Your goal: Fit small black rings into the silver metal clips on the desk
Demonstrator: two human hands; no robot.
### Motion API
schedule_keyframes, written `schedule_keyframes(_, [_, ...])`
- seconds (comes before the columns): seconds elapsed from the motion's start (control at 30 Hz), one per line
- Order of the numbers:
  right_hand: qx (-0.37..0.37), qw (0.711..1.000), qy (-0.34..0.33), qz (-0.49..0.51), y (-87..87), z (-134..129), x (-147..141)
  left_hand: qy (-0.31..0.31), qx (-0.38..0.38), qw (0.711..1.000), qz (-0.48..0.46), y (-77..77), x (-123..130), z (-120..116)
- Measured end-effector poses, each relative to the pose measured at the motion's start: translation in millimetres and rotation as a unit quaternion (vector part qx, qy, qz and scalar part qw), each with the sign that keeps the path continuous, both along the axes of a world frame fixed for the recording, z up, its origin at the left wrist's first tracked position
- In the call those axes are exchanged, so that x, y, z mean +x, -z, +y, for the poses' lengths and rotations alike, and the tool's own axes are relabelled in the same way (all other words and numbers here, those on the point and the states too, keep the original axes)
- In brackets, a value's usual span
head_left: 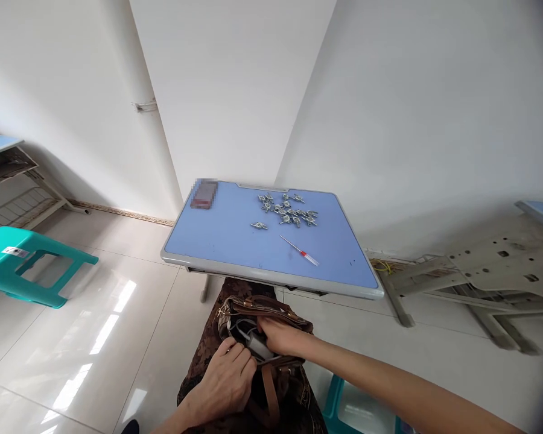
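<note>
An open brown patterned handbag (262, 305) rests on the lap, below the front edge of the desk. My left hand (228, 374) is closed on its near rim, fingers curled over the edge. From the right, my right hand (280, 339) reaches into the opening, its fingertips hidden inside. Right beside that hand, a pale grey block (259, 347) and a white cable (241, 329) show in the bag; whether the fingers hold anything is hidden. A brown leather strap (270, 392) hangs over the near side.
On the blue desk (226, 241) lie several small metal latch-like parts (287, 211), a screwdriver (304, 254) with a red collar, and a blurred dark rectangular item (204, 194). A green stool (22, 253) stands left; another desk's frame (493, 271) is at right. White walls rise behind.
</note>
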State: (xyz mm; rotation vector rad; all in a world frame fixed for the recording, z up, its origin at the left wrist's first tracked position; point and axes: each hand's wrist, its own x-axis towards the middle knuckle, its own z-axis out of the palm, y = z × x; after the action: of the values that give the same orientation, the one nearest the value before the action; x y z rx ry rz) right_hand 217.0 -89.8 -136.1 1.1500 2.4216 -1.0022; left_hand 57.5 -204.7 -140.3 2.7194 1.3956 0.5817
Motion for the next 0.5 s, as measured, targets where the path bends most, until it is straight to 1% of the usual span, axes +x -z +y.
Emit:
schedule_keyframes(0.07, [-0.026, 0.999, -0.017, -0.004, -16.4, -9.8, 6.0, 0.001, -0.016, 1.0, 0.02, -8.6, -0.2, 2.1])
schedule_keyframes(0.1, [-0.067, 0.996, -0.055, -0.005, -25.4, -15.6, 8.6, 0.005, -0.028, 0.999, 0.036, -13.0, -0.1, 3.7])
schedule_keyframes(0.13, [-0.081, 0.993, -0.086, -0.003, -34.5, -21.0, 11.3, 0.014, -0.043, 0.998, 0.053, -17.3, 0.0, 5.7])
schedule_keyframes(0.17, [-0.076, 0.992, -0.098, 0.002, -43.0, -25.0, 14.5, 0.02, -0.063, 0.996, 0.066, -21.3, 0.1, 7.9])
schedule_keyframes(0.2, [-0.069, 0.994, -0.084, 0.015, -50.5, -27.1, 18.0, 0.028, -0.087, 0.993, 0.078, -24.7, 0.3, 10.1])
schedule_keyframes(0.27, [-0.093, 0.994, -0.024, 0.045, -60.3, -25.1, 25.7, 0.045, -0.127, 0.987, 0.093, -29.2, 0.9, 14.2])
schedule_keyframes(0.33, [-0.116, 0.991, 0.039, 0.057, -61.4, -17.5, 31.6, 0.074, -0.152, 0.981, 0.096, -30.4, 2.1, 17.1])
schedule_keyframes(0.4, [-0.093, 0.992, 0.074, 0.031, -54.8, -8.9, 33.1, 0.103, -0.156, 0.978, 0.088, -29.3, 3.7, 18.4])
schedule_keyframes(0.43, [-0.061, 0.995, 0.08, 0.0, -49.5, -5.1, 31.6, 0.112, -0.154, 0.978, 0.082, -28.4, 4.5, 18.7])
schedule_keyframes(0.47, [-0.04, 0.996, 0.071, -0.032, -43.5, -1.8, 28.8, 0.118, -0.151, 0.978, 0.076, -27.5, 5.2, 18.7])
schedule_keyframes(0.5, [-0.021, 0.998, 0.051, -0.041, -37.2, 1.1, 24.6, 0.123, -0.15, 0.978, 0.07, -26.7, 5.8, 18.8])
